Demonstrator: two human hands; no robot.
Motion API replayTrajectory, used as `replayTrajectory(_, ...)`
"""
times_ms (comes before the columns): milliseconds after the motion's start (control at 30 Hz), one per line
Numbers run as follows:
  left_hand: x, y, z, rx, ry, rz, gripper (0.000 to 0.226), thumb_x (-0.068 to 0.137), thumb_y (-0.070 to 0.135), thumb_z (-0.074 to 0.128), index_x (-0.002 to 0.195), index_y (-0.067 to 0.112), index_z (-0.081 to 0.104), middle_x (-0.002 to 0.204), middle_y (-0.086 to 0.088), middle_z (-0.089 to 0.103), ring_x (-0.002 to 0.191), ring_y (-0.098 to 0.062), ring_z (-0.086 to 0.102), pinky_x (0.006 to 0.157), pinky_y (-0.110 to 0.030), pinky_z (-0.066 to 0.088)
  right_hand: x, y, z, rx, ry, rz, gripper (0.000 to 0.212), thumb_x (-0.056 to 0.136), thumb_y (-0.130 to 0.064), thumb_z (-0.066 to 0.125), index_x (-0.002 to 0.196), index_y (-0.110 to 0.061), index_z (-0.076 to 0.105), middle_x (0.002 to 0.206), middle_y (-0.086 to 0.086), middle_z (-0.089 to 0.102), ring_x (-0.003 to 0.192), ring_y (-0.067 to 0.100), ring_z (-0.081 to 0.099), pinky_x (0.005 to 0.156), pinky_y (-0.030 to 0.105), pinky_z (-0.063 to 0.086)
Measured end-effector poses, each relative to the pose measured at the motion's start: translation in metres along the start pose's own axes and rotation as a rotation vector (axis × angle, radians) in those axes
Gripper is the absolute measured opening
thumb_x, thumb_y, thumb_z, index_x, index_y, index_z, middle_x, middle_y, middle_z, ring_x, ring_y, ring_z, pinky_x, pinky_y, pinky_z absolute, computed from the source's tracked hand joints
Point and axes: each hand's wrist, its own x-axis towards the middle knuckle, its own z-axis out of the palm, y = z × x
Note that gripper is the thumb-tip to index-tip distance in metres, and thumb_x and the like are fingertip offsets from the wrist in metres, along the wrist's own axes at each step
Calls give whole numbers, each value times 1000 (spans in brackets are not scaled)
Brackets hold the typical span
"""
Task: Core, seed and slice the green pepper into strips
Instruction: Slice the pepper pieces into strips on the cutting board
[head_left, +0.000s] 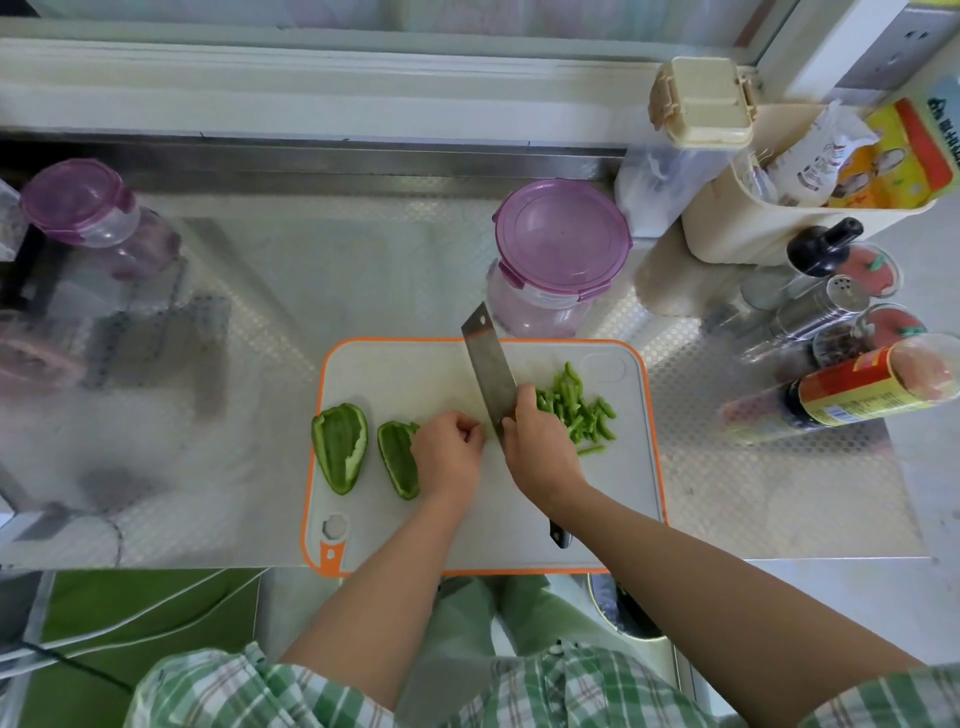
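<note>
Right fingers (525, 399) grip the knife (488, 374); left fingers (467, 431) curl, hold unclear, and should pin the pepper (397, 460) beside them, tips tucked.

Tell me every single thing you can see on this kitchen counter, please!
cutting board: one, white with orange rim, counter middle.
pepper pieces: two, green, board's left side.
pepper strips: one pile, green, board's right side.
knife: one, steel, between pieces and strips.
tubs: two, purple lids, behind board and far left.
box: one, cream, back right.
bin: one, cream, holds packets.
bottles: several, mixed colours, right edge.
left grip: one hand, fingers curled, by a pepper piece.
right grip: one hand, holds the knife.
</note>
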Motion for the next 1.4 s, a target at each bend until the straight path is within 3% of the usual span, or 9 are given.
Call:
replayTrajectory(200, -4, 6, -12, 81, 66, 139, 14, 93, 15, 59, 92, 9, 71, 81, -8, 71, 72, -24, 63, 66, -29, 43, -4, 3, -10, 93, 38, -93, 11, 99, -16, 40, 108, -8, 38, 78, 12, 61, 64, 30, 57, 53, 41, 45)
replayTrajectory(333, -9, 3, -31, 232, 224, 177, 13, 94, 22, 53, 88, 16, 62, 83, -5, 66, 76, -28, 62, 62, -37, 45, -10, -6, 0, 28, -73, -123, 19, 100, -18, 40, 116, -8, 37, 84, 13, 60, 71, 33, 58, 56, 37, 40)
replayTrajectory(433, -14, -6, -43, 361, 249, 111, 13, 95, 24, 52, 96, 15, 60, 95, -8, 62, 84, -32, 61, 64, -38, 43, -15, -4, 7, -66, -140, -150, 21, 100, -19, 39, 118, -9, 36, 84, 12, 57, 73, 34, 57, 56, 34, 35)
replayTrajectory(567, -23, -19, -50, 427, 212, 45, 18, 93, 27, 54, 103, 12, 55, 95, -11, 66, 89, -35, 63, 68, -40, 47, -12, 14, -2, -60, -49, -38, 17, 100, -15, 38, 114, -7, 37, 72, 5, 48, 63, 29, 49, 49, 32, 30)
replayTrajectory(667, -31, -21, -52, 433, 204, -25, 32, 92, 38, 56, 107, 11, 49, 96, -12, 67, 90, -35, 65, 65, -36, 42, -12, 17, -9, -36, -12, -25, 17, 100, -13, 38, 115, -4, 38, 68, 4, 46, 59, 25, 46, 43, 30, 23)
replayTrajectory(867, -39, -26, -53, 508, 135, -146, 61, 87, 56, 59, 123, 10, 42, 113, -11, 63, 105, -34, 62, 76, -40, 48, -20, 9, -2, -96, -102, -119, 17, 100, -18, 39, 113, -8, 37, 73, 6, 48, 63, 28, 48, 47, 32, 28)
replayTrajectory(1000, -43, -31, -51, 568, 78, -82, 48, 90, 40, 61, 129, 19, 42, 117, -13, 50, 102, -34, 59, 77, -42, 49, -18, 14, -5, -41, -41, -23, 14, 100, -14, 39, 111, -5, 38, 77, 10, 52, 65, 28, 51, 44, 31, 28)
replayTrajectory(1200, -35, -37, -47, 427, 32, 116, 43, 87, 3, 55, 128, 17, 53, 113, -15, 47, 95, -36, 56, 79, -38, 44, -23, 13, -15, 52, -16, -182, 17, 100, -17, 44, 114, -9, 42, 73, 11, 60, 63, 29, 57, 54, 42, 46)
replayTrajectory(1400, -24, -22, -37, 80, 31, 127, 31, 85, 5, 61, 115, 10, 59, 105, -10, 61, 96, -28, 59, 80, -35, 44, -28, 9, -9, -28, -34, -240, 21, 101, -23, 42, 117, -10, 38, 72, 9, 57, 59, 30, 54, 49, 39, 40)
